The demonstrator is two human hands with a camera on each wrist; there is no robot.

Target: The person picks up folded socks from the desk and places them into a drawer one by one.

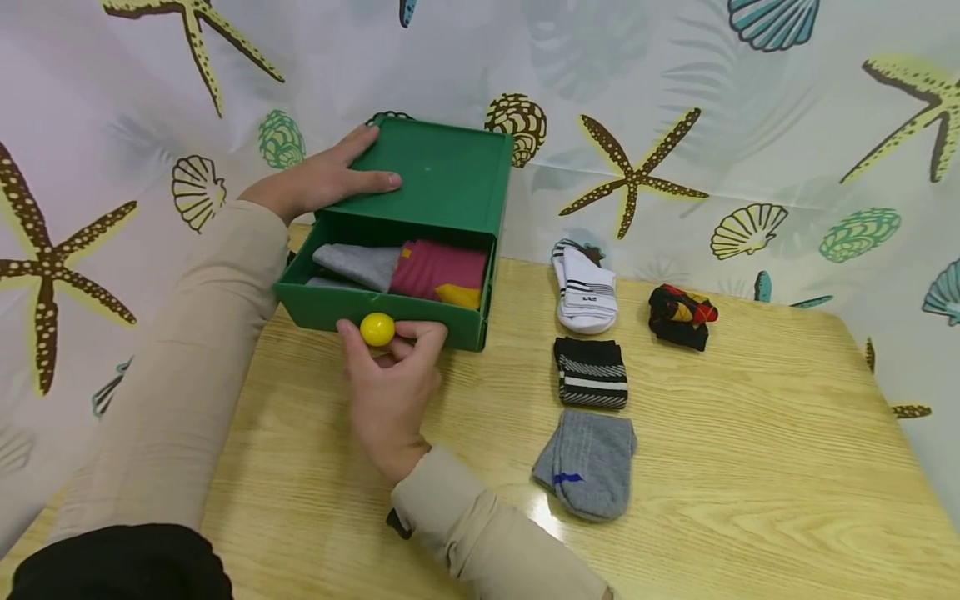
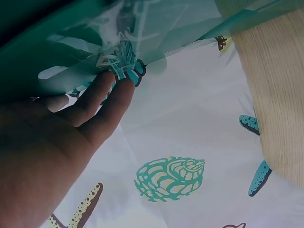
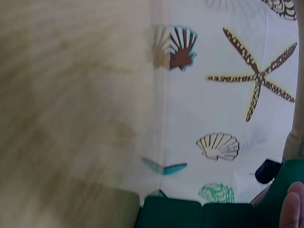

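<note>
A green box (image 1: 442, 171) with a pulled-out drawer (image 1: 322, 312) stands at the back left of the table in the head view. My left hand (image 1: 330, 179) rests on its top, fingers spread, at the left edge; the left wrist view shows those fingers (image 2: 114, 104) against the green side. At the drawer front, my right hand (image 1: 393, 392) pinches the round yellow knob (image 1: 377, 329) between thumb and fingers. Inside the drawer lie a folded grey sock (image 1: 360, 262) and a pink sock (image 1: 442, 265) with a yellow patch.
To the right of the box, folded white socks (image 1: 587, 292), black striped socks (image 1: 591, 373) and grey socks (image 1: 588, 462) form a column. A black sock with red and yellow (image 1: 681, 317) lies further right. A shell-print curtain (image 1: 450, 50) hangs behind the wooden table (image 1: 750, 467).
</note>
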